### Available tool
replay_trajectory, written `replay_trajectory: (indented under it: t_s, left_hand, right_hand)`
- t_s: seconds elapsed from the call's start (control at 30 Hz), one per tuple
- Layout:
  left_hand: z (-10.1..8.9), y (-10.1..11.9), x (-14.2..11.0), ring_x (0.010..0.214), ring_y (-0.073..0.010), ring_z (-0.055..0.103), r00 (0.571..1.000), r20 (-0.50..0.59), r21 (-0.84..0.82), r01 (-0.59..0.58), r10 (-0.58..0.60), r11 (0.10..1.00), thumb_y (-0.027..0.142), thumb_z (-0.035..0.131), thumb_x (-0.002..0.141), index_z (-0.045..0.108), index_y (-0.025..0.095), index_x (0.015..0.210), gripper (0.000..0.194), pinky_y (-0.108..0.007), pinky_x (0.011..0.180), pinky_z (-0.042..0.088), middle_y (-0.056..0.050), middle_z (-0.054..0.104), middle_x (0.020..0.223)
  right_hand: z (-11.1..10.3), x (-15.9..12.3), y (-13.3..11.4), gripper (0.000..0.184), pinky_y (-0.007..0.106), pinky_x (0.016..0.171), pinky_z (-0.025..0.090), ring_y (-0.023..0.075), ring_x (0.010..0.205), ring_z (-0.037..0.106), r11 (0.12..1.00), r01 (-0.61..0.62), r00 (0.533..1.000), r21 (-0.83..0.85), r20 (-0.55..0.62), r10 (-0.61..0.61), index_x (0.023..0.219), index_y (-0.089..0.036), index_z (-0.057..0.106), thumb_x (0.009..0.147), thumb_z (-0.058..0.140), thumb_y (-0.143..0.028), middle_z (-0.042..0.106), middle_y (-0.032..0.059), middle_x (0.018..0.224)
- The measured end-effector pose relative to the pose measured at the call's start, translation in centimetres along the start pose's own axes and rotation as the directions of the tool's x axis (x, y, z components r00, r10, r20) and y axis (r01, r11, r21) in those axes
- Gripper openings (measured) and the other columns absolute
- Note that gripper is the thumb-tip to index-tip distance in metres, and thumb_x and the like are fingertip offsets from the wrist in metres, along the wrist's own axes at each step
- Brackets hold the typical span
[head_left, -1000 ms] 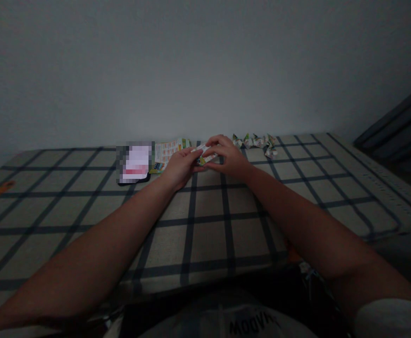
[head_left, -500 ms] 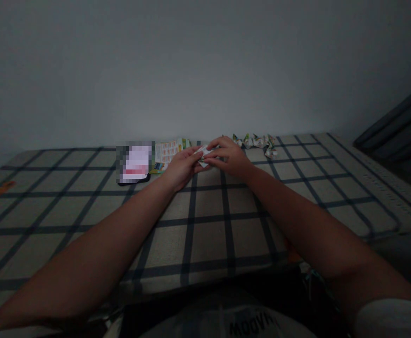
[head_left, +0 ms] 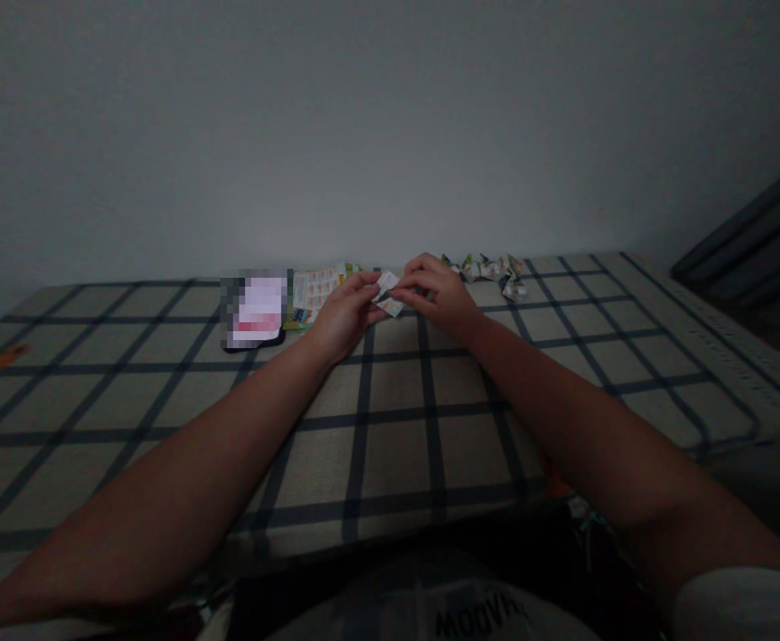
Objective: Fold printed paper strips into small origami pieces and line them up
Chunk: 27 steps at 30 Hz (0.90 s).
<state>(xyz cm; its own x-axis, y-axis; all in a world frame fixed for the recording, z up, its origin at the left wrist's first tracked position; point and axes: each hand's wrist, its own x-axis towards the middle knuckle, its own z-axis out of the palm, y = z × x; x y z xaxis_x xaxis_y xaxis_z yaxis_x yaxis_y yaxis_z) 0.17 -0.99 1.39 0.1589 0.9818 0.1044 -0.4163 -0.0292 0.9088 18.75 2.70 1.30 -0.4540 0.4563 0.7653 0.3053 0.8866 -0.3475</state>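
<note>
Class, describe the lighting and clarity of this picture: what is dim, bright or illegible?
Head view: dim overall, the wall darkening towards the corners; head view: the device's screen glows brightest, obscured by pixel blocks; head view: print on the small paper is illegible.

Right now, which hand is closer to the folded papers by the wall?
Right. The right hand is just left of the folded papers; the left hand is farther left, with a small paper between the hands.
</note>
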Motion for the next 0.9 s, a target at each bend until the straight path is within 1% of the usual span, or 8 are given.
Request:
replay_trajectory:
  t_s: [0.17,0.3,0.4,0.5,0.63,0.77,0.83,0.9]
  left_hand:
    - [-0.18,0.05,0.27,0.072,-0.0089,0.067,0.999,-0.042,-0.007,0.031,-0.031,0.999,0.015,0.065,0.085,0.063,0.019,0.1,0.016,-0.022,0.071,0.059,-0.002,0.07,0.093]
    - [-0.25,0.24,0.42,0.072,-0.0088,0.068,0.997,-0.045,-0.032,0.059,-0.06,0.998,0.014,0.064,0.086,0.063,0.018,0.102,0.016,-0.02,0.069,0.058,-0.003,0.071,0.094]
    - [-0.24,0.25,0.38,0.076,-0.0105,0.069,0.998,-0.021,-0.007,0.058,-0.058,0.998,0.015,0.063,0.086,0.063,0.017,0.102,0.016,-0.024,0.075,0.06,-0.004,0.071,0.096]
    - [-0.19,0.12,0.23,0.08,-0.0127,0.07,0.999,0.003,0.023,0.043,-0.043,0.999,0.017,0.066,0.084,0.063,0.017,0.101,0.017,-0.029,0.078,0.061,-0.004,0.072,0.097]
    - [-0.18,-0.19,0.04,0.083,-0.0138,0.069,1.0,0.003,0.061,-0.022,0.022,0.998,0.027,0.071,0.083,0.066,0.018,0.106,0.025,-0.028,0.075,0.061,-0.005,0.072,0.099]
    - [-0.16,-0.45,-0.06,0.084,-0.017,0.068,0.986,-0.012,0.249,-0.157,0.165,0.956,0.037,0.078,0.077,0.067,0.022,0.118,0.045,-0.025,0.065,0.058,-0.004,0.072,0.093]
    - [-0.14,-0.49,-0.08,0.083,-0.0178,0.069,0.975,0.001,0.324,-0.212,0.224,0.922,0.038,0.081,0.074,0.07,0.022,0.115,0.046,-0.023,0.062,0.055,-0.004,0.072,0.089]
    - [-0.15,-0.46,-0.1,0.083,-0.0181,0.069,0.965,-0.012,0.357,-0.241,0.263,0.902,0.041,0.082,0.073,0.074,0.02,0.105,0.04,-0.024,0.062,0.054,-0.005,0.073,0.09]
  right_hand:
    - [-0.15,-0.05,0.07,0.033,0.035,0.083,0.047,0.0193,0.092,0.056,0.998,-0.053,0.998,0.019,-0.014,0.053,0.093,-0.021,0.074,0.087,0.068,-0.053,0.058,0.006,0.097]
    - [-0.11,-0.14,0.4,0.034,0.031,0.072,0.047,0.0181,0.088,0.057,0.995,-0.082,0.997,0.053,0.005,0.081,0.097,-0.022,0.075,0.085,0.069,-0.053,0.061,0.0061,0.096]
    - [-0.28,-0.07,0.43,0.031,0.031,0.072,0.046,0.0164,0.081,0.058,0.992,-0.109,0.994,0.068,0.026,0.107,0.09,-0.02,0.075,0.089,0.067,-0.05,0.066,0.0055,0.089]
    - [-0.53,0.13,0.22,0.03,0.031,0.072,0.045,0.0156,0.076,0.058,0.988,-0.138,0.99,0.075,0.006,0.138,0.082,-0.018,0.073,0.09,0.066,-0.047,0.067,0.0042,0.081]
    - [-0.5,0.36,-0.08,0.033,0.03,0.068,0.043,0.0147,0.073,0.057,0.968,-0.218,0.972,0.125,-0.064,0.227,0.078,-0.018,0.071,0.088,0.067,-0.049,0.066,0.0027,0.075]
    - [-0.24,0.39,-0.02,0.035,0.03,0.069,0.043,0.0152,0.073,0.057,0.946,-0.273,0.939,0.175,-0.166,0.301,0.075,-0.019,0.07,0.086,0.068,-0.052,0.064,0.0019,0.072]
    - [-0.2,0.38,0.06,0.035,0.031,0.07,0.044,0.0151,0.071,0.057,0.939,-0.277,0.928,0.203,-0.197,0.316,0.073,-0.019,0.069,0.085,0.069,-0.052,0.063,0.0015,0.071]
    - [-0.22,0.39,0.08,0.035,0.031,0.07,0.044,0.0149,0.071,0.057,0.937,-0.277,0.93,0.214,-0.185,0.317,0.072,-0.019,0.069,0.084,0.07,-0.052,0.063,0.0013,0.07]
